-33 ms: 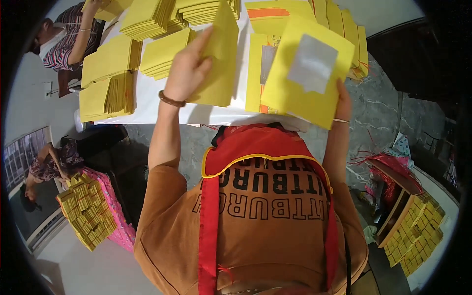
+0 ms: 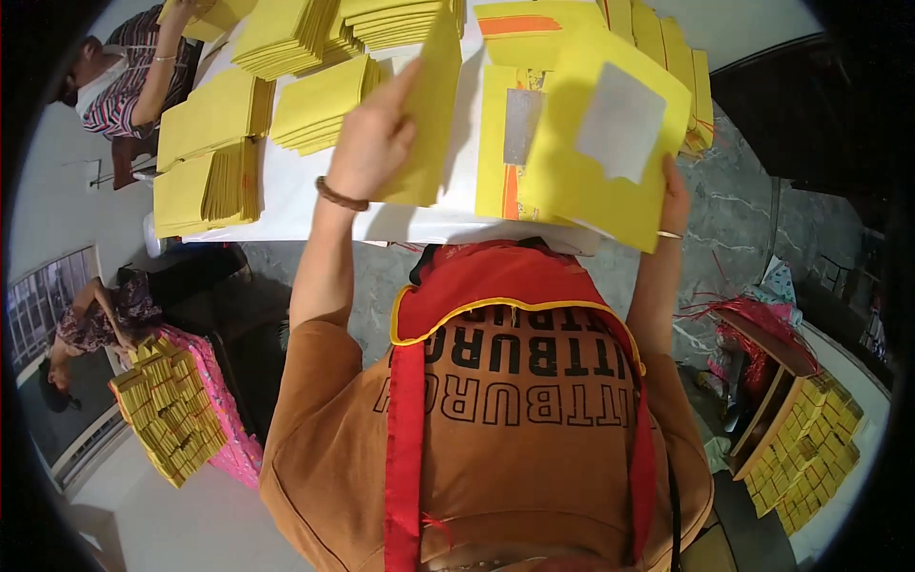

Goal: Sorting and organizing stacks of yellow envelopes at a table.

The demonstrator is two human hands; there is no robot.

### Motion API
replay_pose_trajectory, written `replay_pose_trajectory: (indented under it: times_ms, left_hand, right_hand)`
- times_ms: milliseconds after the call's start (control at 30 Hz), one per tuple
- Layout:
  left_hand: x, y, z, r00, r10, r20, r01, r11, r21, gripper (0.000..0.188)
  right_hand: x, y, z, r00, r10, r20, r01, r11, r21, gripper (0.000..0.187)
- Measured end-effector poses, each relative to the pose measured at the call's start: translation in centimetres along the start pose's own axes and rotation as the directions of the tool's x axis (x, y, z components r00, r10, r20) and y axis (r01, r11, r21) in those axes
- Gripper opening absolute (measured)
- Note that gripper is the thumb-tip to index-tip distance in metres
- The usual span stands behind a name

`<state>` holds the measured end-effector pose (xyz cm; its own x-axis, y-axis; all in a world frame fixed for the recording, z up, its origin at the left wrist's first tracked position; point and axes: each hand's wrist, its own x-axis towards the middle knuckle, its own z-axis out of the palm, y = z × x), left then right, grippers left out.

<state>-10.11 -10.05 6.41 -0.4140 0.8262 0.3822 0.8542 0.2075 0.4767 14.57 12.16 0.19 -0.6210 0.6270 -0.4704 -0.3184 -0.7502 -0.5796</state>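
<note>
Yellow sheet [image 2: 605,148] shifted rightward — right grip [image 2: 675,198] clamped on it, left grip [image 2: 375,143] unclear, dark lettering [image 2: 510,356] on shirt [image 2: 534,491]

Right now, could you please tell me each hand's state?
Left hand: against a tilted yellow sheet; grip cannot be told.
Right hand: holding a silver-patched yellow sheet.

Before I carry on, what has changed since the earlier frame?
The right hand and its silver-patched yellow sheet shifted slightly right, baring more of the yellow sheet beneath. The left hand moved slightly right and nearer the body. Nothing visibly grasped or released; the yellow paper stacks stayed put.
</note>
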Motion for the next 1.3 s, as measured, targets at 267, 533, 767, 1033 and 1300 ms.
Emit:
replay_pose_trajectory:
  times_ms: [267, 533, 767, 1033, 1300]
  left_hand:
    - [-3.0, 3.9, 6.1, 0.969, -0.130, 0.208, 0.074, 0.963, 0.261, 0.061]
    - [-5.5, 5.7, 11.1, 0.969, -0.046, 0.241, -0.004, 0.979, 0.202, 0.050]
    - [-6.2, 6.4, 9.6, 0.970, -0.110, 0.217, 0.108, 0.994, 0.023, 0.046]
    - [-6.8, -0.1, 7.9, 0.753, -0.536, 0.381, 0.552, 0.199, -0.810, 0.037]
    - [-8.8, -4.6, 8.4, 0.688, -0.577, 0.441, 0.546, 0.010, -0.838, 0.050]
  right_hand:
    - [2.4, -0.7, -6.3, 0.974, -0.055, 0.221, 0.009, 0.979, 0.202, 0.032]
    - [2.6, 0.3, -4.3, 0.842, -0.116, 0.528, -0.174, 0.866, 0.468, 0.037]
    - [3.3, 3.1, -3.8, 0.855, 0.005, 0.519, -0.241, 0.890, 0.386, 0.034]
    - [2.4, 7.2, 1.2, 0.976, 0.153, 0.158, -0.138, 0.985, -0.101, 0.032]
    - [-0.9, 11.3, 5.7, 0.926, 0.242, 0.291, 0.060, 0.665, -0.744, 0.031]
